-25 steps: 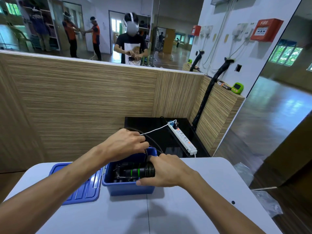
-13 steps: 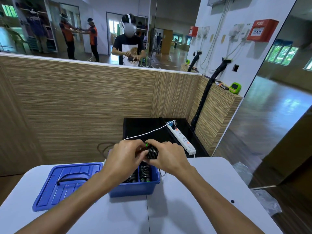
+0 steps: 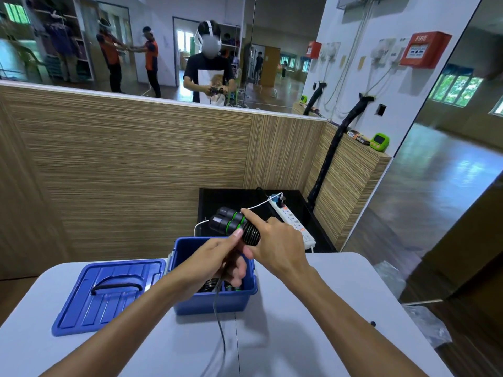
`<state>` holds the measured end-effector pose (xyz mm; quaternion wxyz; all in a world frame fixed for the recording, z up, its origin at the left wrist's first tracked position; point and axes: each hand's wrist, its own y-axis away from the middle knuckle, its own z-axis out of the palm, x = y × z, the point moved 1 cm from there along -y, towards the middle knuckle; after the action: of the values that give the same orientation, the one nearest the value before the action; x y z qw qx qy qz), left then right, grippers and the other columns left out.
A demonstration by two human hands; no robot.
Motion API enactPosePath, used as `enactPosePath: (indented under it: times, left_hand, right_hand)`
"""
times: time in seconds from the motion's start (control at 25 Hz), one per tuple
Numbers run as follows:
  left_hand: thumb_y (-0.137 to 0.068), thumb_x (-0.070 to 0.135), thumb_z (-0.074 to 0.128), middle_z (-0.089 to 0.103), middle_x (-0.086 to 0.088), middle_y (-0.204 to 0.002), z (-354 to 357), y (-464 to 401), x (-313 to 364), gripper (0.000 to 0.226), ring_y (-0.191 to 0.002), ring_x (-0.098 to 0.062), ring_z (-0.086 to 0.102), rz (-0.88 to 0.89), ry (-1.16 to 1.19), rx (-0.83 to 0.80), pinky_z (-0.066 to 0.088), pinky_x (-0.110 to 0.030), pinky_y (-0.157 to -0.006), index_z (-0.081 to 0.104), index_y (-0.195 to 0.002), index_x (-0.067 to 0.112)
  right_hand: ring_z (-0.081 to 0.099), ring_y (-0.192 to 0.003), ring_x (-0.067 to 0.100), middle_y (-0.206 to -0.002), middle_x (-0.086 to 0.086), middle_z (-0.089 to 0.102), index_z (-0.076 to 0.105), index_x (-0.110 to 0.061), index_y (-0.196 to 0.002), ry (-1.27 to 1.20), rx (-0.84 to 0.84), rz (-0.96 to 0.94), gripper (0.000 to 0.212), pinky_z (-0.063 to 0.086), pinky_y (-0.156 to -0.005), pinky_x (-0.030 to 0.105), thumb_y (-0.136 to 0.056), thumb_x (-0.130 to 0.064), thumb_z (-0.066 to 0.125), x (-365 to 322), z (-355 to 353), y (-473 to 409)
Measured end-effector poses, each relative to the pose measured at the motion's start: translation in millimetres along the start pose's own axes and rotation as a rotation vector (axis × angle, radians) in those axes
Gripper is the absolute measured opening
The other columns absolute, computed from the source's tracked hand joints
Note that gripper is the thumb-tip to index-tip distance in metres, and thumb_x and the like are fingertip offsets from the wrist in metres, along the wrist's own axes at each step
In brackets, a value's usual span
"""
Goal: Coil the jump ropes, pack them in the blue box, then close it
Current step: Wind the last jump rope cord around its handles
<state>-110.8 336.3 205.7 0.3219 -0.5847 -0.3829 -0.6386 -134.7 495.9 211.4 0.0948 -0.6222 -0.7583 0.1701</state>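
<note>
Hands both grip: right hand [image 3: 275, 244] w/ black ribbed green-ringed rope handles [image 3: 234, 224] over blue plastic box [image 3: 217, 302]; left hand [image 3: 226, 257] pinches thin black cord [image 3: 220, 322]. Loose cord may snag box edge.

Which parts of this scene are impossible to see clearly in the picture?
- Head view: contents of the blue box, mostly hidden by the left hand.
- Rope: its lower end leaves the bottom edge.
- Jump rope handles: rear part covered by the right hand.
</note>
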Motion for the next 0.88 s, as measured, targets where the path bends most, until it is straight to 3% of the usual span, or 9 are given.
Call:
enactPosePath:
  times: [0.16, 0.28, 0.4, 0.52, 0.68, 0.88]
  left_hand:
    - [-0.101, 0.045, 0.037, 0.036, -0.001, -0.052, 11.7, -3.0, -8.0, 0.042, -0.043, -0.013, 0.027, 0.049, 0.054, 0.063, 0.03, -0.022, -0.041, 0.047, -0.073, 0.015]
    - [-0.103, 0.041, 0.036, 0.032, 0.004, -0.048, 20.7, -3.8, -8.9, 0.04, -0.042, -0.01, 0.021, 0.065, -0.028, 0.133, 0.021, -0.02, -0.038, 0.043, -0.073, 0.016]
    - [-0.103, 0.039, 0.036, 0.039, -0.002, -0.048, 16.0, -3.5, -13.1, 0.04, -0.041, -0.014, 0.031, 0.107, -0.077, 0.145, 0.031, -0.024, -0.041, 0.045, -0.073, 0.013]
    - [-0.102, 0.037, 0.038, 0.049, -0.007, -0.048, 7.7, -1.2, -27.9, 0.041, -0.044, -0.022, 0.047, 0.186, -0.161, 0.18, 0.044, -0.03, -0.049, 0.047, -0.073, 0.01]
    - [-0.101, 0.035, 0.038, 0.053, -0.011, -0.047, 12.0, -2.4, -45.5, 0.041, -0.045, -0.026, 0.053, 0.28, -0.177, 0.27, 0.047, -0.034, -0.054, 0.049, -0.074, 0.006]
    - [-0.102, 0.03, 0.037, 0.065, -0.017, -0.061, 15.0, -1.4, -52.0, 0.039, -0.06, -0.029, 0.062, 0.279, -0.085, 0.116, 0.051, -0.033, -0.065, 0.053, -0.078, 0.003]
  right_hand:
    - [0.065, -0.09, 0.032, -0.101, 0.008, 0.062, 0.031, -0.046, -0.15, 0.017, -0.033, 0.045, 0.072, 0.047, -0.068, 0.037, -0.086, -0.059, 0.061, 2.4, -1.4, -1.4]
    - [0.065, -0.091, 0.033, -0.101, 0.007, 0.065, 0.039, -0.039, -0.143, 0.011, -0.076, 0.079, 0.062, 0.042, -0.066, 0.034, -0.087, -0.052, 0.062, 0.2, 2.3, -2.5]
    - [0.066, -0.092, 0.031, -0.102, 0.003, 0.069, 0.044, -0.038, -0.134, -0.082, -0.114, 0.098, 0.056, 0.046, -0.068, 0.034, -0.084, -0.053, 0.062, 3.4, 5.3, -5.9]
    - [0.066, -0.096, 0.027, -0.104, -0.001, 0.07, 0.047, -0.038, -0.134, -0.135, -0.122, 0.069, 0.064, 0.054, -0.075, 0.038, -0.077, -0.063, 0.064, 7.1, 8.9, -5.5]
    - [0.067, -0.095, 0.026, -0.104, -0.002, 0.07, 0.05, -0.036, -0.131, -0.136, -0.102, 0.062, 0.064, 0.054, -0.075, 0.037, -0.076, -0.065, 0.064, 6.0, 10.7, -3.4]
    - [0.067, -0.092, 0.025, -0.1, -0.004, 0.071, 0.052, -0.037, -0.129, -0.167, -0.121, 0.097, 0.06, 0.053, -0.073, 0.034, -0.076, -0.06, 0.066, 8.3, 13.4, 1.2]
